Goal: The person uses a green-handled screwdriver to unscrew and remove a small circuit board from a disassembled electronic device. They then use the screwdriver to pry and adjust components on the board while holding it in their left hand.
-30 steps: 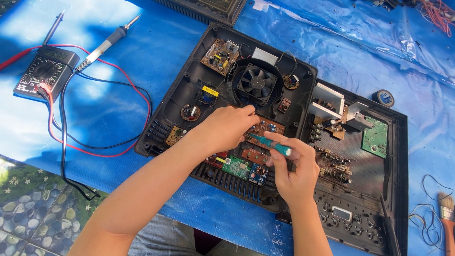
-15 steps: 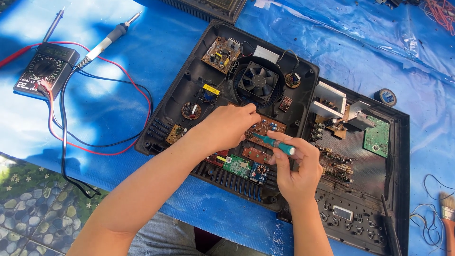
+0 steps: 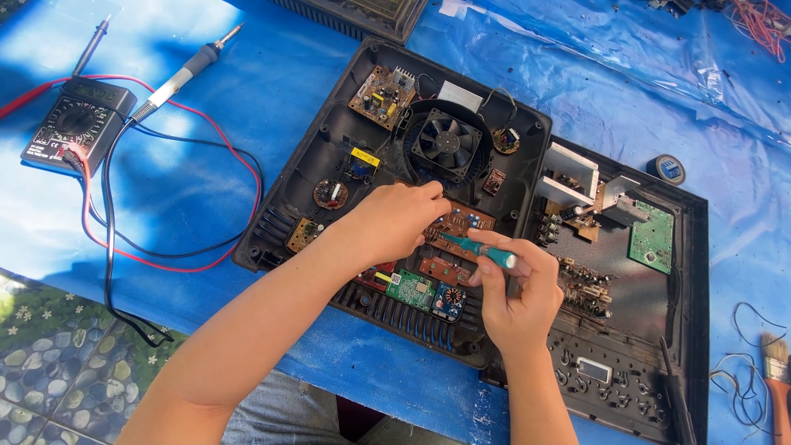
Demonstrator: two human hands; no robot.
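An opened black appliance casing (image 3: 288,206) lies on a blue plastic sheet, with a round fan (image 3: 446,142) and several small circuit boards inside. My left hand (image 3: 391,222) rests on a brown circuit board (image 3: 461,227) near the casing's front, fingers bent down onto it. My right hand (image 3: 515,288) grips a teal-handled screwdriver (image 3: 486,251), its tip pointing left onto that brown board, close to my left fingertips. A small green board (image 3: 411,288) lies just below my left wrist.
A black multimeter (image 3: 74,124) with red and black leads and a soldering iron (image 3: 185,72) lie at the left. A second black panel (image 3: 684,330) with a green board (image 3: 653,237) sits at the right. A tape roll (image 3: 666,170) and a paintbrush (image 3: 776,383) lie further right.
Both hands stay on the brown board. The screwdriver has shifted slightly, with its tip still at the board.
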